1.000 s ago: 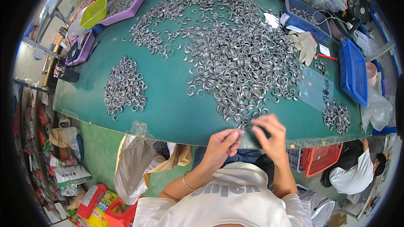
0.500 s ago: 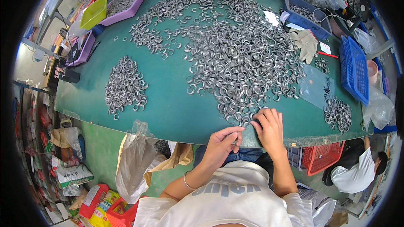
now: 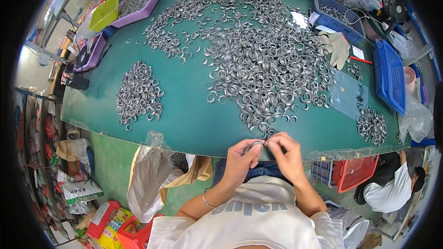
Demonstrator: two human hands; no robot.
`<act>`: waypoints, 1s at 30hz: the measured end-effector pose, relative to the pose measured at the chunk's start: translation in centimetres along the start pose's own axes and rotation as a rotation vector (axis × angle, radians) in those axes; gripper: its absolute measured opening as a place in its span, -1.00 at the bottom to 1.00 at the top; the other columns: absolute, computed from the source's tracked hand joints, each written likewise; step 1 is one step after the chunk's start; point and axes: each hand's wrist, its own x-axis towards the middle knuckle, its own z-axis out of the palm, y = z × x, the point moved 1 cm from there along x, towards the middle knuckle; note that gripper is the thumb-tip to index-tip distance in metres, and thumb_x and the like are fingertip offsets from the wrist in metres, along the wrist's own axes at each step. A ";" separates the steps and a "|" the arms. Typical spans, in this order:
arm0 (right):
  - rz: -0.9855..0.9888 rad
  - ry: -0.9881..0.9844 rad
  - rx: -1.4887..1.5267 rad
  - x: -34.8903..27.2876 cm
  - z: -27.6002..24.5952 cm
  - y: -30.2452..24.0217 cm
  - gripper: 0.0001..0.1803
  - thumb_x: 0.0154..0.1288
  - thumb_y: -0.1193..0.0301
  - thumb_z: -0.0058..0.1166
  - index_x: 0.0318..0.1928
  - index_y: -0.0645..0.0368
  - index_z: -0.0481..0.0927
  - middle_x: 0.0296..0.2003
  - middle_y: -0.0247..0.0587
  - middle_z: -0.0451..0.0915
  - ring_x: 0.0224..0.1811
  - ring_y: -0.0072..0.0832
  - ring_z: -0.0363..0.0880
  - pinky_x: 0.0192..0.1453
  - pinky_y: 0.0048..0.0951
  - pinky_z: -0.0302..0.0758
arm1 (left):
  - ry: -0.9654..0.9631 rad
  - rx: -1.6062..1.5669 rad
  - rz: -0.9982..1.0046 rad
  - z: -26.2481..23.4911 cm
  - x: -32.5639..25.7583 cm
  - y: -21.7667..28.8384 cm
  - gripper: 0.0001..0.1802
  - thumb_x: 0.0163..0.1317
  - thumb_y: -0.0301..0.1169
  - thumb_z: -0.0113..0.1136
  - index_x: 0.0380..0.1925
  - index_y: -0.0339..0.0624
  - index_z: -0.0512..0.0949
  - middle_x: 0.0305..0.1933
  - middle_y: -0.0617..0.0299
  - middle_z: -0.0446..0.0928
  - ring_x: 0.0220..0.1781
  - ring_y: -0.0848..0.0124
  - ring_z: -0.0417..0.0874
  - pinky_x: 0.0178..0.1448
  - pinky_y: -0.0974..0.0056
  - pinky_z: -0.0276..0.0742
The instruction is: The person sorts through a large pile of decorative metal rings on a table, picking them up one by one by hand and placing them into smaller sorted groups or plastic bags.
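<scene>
My left hand point(image 3: 240, 159) is closed at the table's near edge, with grey metal rings point(image 3: 256, 144) showing between thumb and fingers. Close by on its right, my right hand point(image 3: 285, 153) has its fingers bent together in a pinch. Motion smears those fingertips, and what they hold cannot be made out. Just beyond both hands, the large pile of metal rings point(image 3: 272, 64) spreads back across the green table point(image 3: 189, 106). A smaller heap of rings point(image 3: 138, 94) lies to the left, and another small heap point(image 3: 371, 125) is at the right.
Blue baskets point(image 3: 388, 77), a glove point(image 3: 338, 48) and a clear plastic bag point(image 3: 348, 94) lie on the right. Purple point(image 3: 147, 7) and yellow-green point(image 3: 104, 13) trays stand at the far left. Below the table are a paper sack point(image 3: 147, 180) and a red basket point(image 3: 353, 173); a person point(image 3: 392, 184) is at the right.
My right hand has come away from the near edge of the large pile, moving left and nearer to me, beside my left hand. Rings now show in my left hand.
</scene>
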 end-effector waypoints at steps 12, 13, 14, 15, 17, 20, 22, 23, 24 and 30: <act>-0.300 0.254 -0.395 2.1 1.1 -0.1 -0.86 -0.06 0.54 0.26 -0.41 0.18 0.59 -0.42 -0.24 0.51 -0.35 -0.29 0.42 -0.25 -0.34 0.26 | -0.061 -0.112 0.000 -0.8 -0.6 0.3 -0.78 0.28 -0.50 0.02 -0.10 -0.31 0.53 -0.30 0.22 0.52 -0.33 0.53 0.48 -0.44 0.48 0.37; -0.338 0.252 -0.399 1.7 0.9 -0.4 -0.85 -0.06 0.55 0.26 -0.40 0.18 0.60 -0.42 -0.24 0.51 -0.35 -0.29 0.43 -0.26 -0.34 0.27 | -0.069 -0.129 -0.010 -0.9 -0.5 0.3 -0.77 0.28 -0.51 0.02 -0.09 -0.31 0.52 -0.26 0.21 0.52 -0.30 0.53 0.48 -0.42 0.48 0.38; -0.375 0.251 -0.404 1.3 0.7 -0.7 -0.83 -0.06 0.56 0.26 -0.38 0.17 0.60 -0.42 -0.24 0.50 -0.35 -0.29 0.43 -0.27 -0.34 0.28 | -0.059 -0.111 0.015 -0.7 -0.4 0.4 -0.76 0.27 -0.52 0.04 -0.07 -0.31 0.52 -0.25 0.22 0.52 -0.32 0.55 0.47 -0.43 0.48 0.37; -0.407 0.234 -0.440 1.0 0.6 -1.1 -0.79 -0.10 0.57 0.24 -0.35 0.17 0.61 -0.41 -0.26 0.49 -0.35 -0.29 0.44 -0.27 -0.32 0.30 | -0.050 -0.094 0.040 -0.4 -0.4 0.6 -0.74 0.26 -0.53 0.06 -0.06 -0.31 0.51 -0.24 0.22 0.52 -0.34 0.56 0.47 -0.45 0.49 0.37; -0.462 0.198 -0.491 0.5 0.5 -1.5 -0.77 -0.13 0.56 0.22 -0.34 0.17 0.62 -0.40 -0.28 0.49 -0.34 -0.30 0.44 -0.28 -0.32 0.31 | -0.056 -0.020 0.071 0.3 -0.3 1.3 -0.70 0.22 -0.55 0.11 -0.02 -0.32 0.50 -0.25 0.25 0.52 -0.40 0.59 0.44 -0.47 0.50 0.34; -0.512 0.181 -0.513 0.2 0.3 -2.0 -0.71 -0.19 0.56 0.20 -0.31 0.17 0.63 -0.40 -0.28 0.48 -0.32 -0.31 0.45 -0.28 -0.31 0.32 | -0.099 0.103 0.091 0.8 -0.2 1.9 -0.64 0.17 -0.58 0.17 0.01 -0.32 0.49 -0.29 0.29 0.51 -0.49 0.63 0.40 -0.52 0.52 0.30; -0.534 0.189 -0.510 -0.1 0.2 -2.1 -0.69 -0.19 0.56 0.20 -0.29 0.17 0.64 -0.40 -0.27 0.48 -0.33 -0.30 0.45 -0.28 -0.32 0.32 | -0.118 0.133 0.096 0.7 -0.1 1.6 -0.61 0.14 -0.60 0.20 0.02 -0.32 0.49 -0.32 0.32 0.51 -0.54 0.64 0.37 -0.54 0.53 0.28; -0.539 0.197 -0.502 -0.1 0.1 -2.1 -0.69 -0.20 0.56 0.21 -0.29 0.17 0.64 -0.40 -0.27 0.48 -0.33 -0.30 0.45 -0.28 -0.32 0.32 | -0.123 0.145 0.096 0.7 -0.2 1.6 -0.61 0.15 -0.59 0.20 0.03 -0.29 0.50 -0.36 0.34 0.49 -0.55 0.65 0.36 -0.54 0.53 0.27; -0.545 0.205 -0.493 -0.2 0.1 -2.2 -0.68 -0.20 0.56 0.21 -0.29 0.18 0.64 -0.40 -0.26 0.47 -0.33 -0.30 0.45 -0.28 -0.33 0.32 | -0.129 0.157 0.097 0.8 -0.2 1.6 -0.61 0.16 -0.57 0.20 0.03 -0.25 0.51 -0.40 0.37 0.47 -0.56 0.66 0.35 -0.54 0.54 0.27; -0.589 0.255 -0.506 -0.4 0.0 -2.8 -0.68 -0.23 0.56 0.23 -0.30 0.19 0.65 -0.41 -0.28 0.47 -0.35 -0.32 0.44 -0.28 -0.35 0.32 | -0.190 0.180 0.131 1.0 -0.4 2.0 -0.61 0.18 -0.58 0.16 0.05 -0.24 0.51 -0.35 0.35 0.44 -0.56 0.67 0.32 -0.53 0.54 0.25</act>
